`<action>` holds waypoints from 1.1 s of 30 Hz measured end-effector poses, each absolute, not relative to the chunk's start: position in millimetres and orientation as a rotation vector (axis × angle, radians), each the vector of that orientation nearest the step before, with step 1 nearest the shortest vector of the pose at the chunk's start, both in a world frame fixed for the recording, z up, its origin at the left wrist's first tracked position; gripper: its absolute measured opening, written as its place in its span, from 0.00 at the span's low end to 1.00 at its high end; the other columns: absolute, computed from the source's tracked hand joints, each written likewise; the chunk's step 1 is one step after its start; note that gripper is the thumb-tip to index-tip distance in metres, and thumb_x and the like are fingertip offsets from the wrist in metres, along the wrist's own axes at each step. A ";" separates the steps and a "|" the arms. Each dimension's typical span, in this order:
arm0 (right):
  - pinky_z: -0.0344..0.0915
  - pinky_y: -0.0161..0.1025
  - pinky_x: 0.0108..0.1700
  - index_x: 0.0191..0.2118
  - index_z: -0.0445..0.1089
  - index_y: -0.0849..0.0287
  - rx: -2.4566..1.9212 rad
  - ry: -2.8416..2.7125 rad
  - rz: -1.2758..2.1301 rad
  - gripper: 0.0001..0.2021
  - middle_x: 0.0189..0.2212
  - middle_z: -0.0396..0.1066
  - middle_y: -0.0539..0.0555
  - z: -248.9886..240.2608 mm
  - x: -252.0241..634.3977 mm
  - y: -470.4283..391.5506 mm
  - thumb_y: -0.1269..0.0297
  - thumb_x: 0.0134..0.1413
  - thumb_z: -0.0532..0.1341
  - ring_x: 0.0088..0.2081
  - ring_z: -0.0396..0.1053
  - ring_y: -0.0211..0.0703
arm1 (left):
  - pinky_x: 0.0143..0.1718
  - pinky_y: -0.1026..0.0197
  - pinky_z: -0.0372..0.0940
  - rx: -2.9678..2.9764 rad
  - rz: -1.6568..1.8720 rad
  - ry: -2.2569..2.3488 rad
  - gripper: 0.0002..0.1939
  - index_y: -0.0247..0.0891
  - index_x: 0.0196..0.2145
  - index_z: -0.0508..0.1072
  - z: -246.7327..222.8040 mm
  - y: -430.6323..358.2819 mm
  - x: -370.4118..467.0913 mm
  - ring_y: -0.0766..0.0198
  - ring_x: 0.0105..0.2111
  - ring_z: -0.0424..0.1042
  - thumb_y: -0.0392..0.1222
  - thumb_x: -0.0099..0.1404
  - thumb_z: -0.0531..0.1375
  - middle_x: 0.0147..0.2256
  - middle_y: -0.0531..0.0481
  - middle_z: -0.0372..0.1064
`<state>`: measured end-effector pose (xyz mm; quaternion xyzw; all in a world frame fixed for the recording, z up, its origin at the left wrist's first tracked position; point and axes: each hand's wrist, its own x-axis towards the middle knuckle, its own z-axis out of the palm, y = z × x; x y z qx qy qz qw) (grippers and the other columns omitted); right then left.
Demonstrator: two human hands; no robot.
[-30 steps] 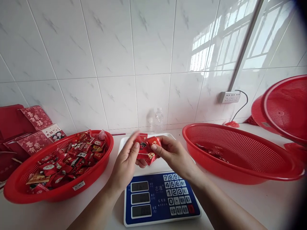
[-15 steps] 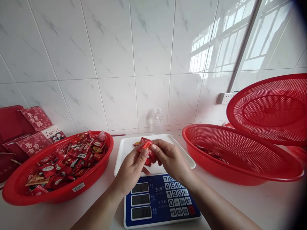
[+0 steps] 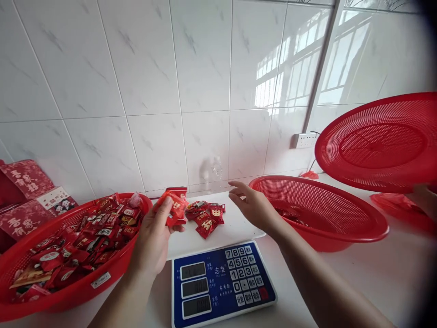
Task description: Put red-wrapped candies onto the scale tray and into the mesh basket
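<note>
My left hand [image 3: 152, 241] is closed around red wrapped candies [image 3: 175, 207], held over the left side of the white weighing tray [image 3: 235, 225]. Several more red candies [image 3: 206, 221] with gold print lie on that tray. Above its right part is my right hand [image 3: 252, 202], fingers apart and nothing in it. The scale's blue keypad panel [image 3: 218, 269] faces me in front of the tray. To the left stands a red plastic basket [image 3: 119, 266] heaped with assorted red-wrapped sweets [image 3: 85, 241].
A second red basket [image 3: 341, 228] on the right holds a few packets [image 3: 293, 216]. Beyond it another person's hand [image 3: 426, 198] is at a tilted red basket [image 3: 382, 141]. A clear bottle [image 3: 216, 169] stands by the tiled wall; printed red boxes [image 3: 27, 180] are at far left.
My hands, together on the candies before, have separated. The left moved left with candies; the right moved right, letting go. Several candies show on the tray. The tilted basket shifted, and another hand appears.
</note>
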<state>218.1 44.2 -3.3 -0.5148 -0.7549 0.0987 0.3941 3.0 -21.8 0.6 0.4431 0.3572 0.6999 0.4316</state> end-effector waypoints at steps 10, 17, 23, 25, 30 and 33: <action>0.43 0.56 0.62 0.60 0.57 0.51 -1.763 -2.430 -0.221 0.28 0.62 0.52 0.49 -58.2 319.0 69.8 0.76 0.54 0.47 0.64 0.40 0.49 | 0.21 0.66 0.64 1.161 1.742 0.847 0.11 0.38 0.27 0.71 9.8 -32.0 4.7 0.67 0.26 0.67 0.49 0.57 0.62 0.27 0.54 0.66; 0.42 0.59 0.61 0.53 0.67 0.53 -1.636 -2.420 -0.401 0.26 0.59 0.59 0.52 -58.3 392.6 86.3 0.78 0.51 0.47 0.64 0.43 0.51 | 0.22 0.66 0.64 1.170 1.715 0.868 0.11 0.39 0.28 0.72 8.0 -33.1 6.7 0.67 0.26 0.67 0.50 0.57 0.62 0.28 0.53 0.67; 0.42 0.55 0.62 0.49 0.70 0.53 -1.654 -2.277 -0.363 0.26 0.57 0.62 0.53 -65.0 420.1 97.0 0.79 0.50 0.46 0.63 0.48 0.50 | 0.22 0.67 0.64 1.204 1.693 0.871 0.12 0.39 0.27 0.71 9.0 -36.1 7.9 0.66 0.27 0.66 0.51 0.58 0.60 0.26 0.53 0.66; 0.41 0.60 0.61 0.47 0.71 0.54 -1.760 -2.123 -0.325 0.25 0.56 0.64 0.55 -67.1 423.0 99.6 0.79 0.48 0.47 0.62 0.49 0.54 | 0.23 0.67 0.64 1.232 1.690 0.867 0.12 0.39 0.28 0.71 9.6 -37.1 7.9 0.67 0.27 0.67 0.51 0.59 0.60 0.27 0.53 0.67; 0.56 0.65 0.52 0.47 0.71 0.65 -1.853 -1.869 -0.274 0.20 0.48 0.69 0.68 -58.3 394.2 107.2 0.73 0.52 0.48 0.58 0.57 0.64 | 0.24 0.68 0.64 1.223 1.692 0.866 0.13 0.38 0.27 0.70 9.9 -36.8 7.2 0.66 0.29 0.68 0.51 0.59 0.60 0.27 0.52 0.67; 0.64 0.49 0.50 0.51 0.67 0.58 -1.726 -1.883 -0.244 0.18 0.52 0.68 0.59 -40.3 341.3 98.2 0.66 0.57 0.49 0.53 0.64 0.51 | 0.25 0.67 0.65 1.208 1.691 0.892 0.13 0.38 0.29 0.71 8.6 -34.1 7.0 0.65 0.30 0.68 0.51 0.57 0.61 0.29 0.52 0.68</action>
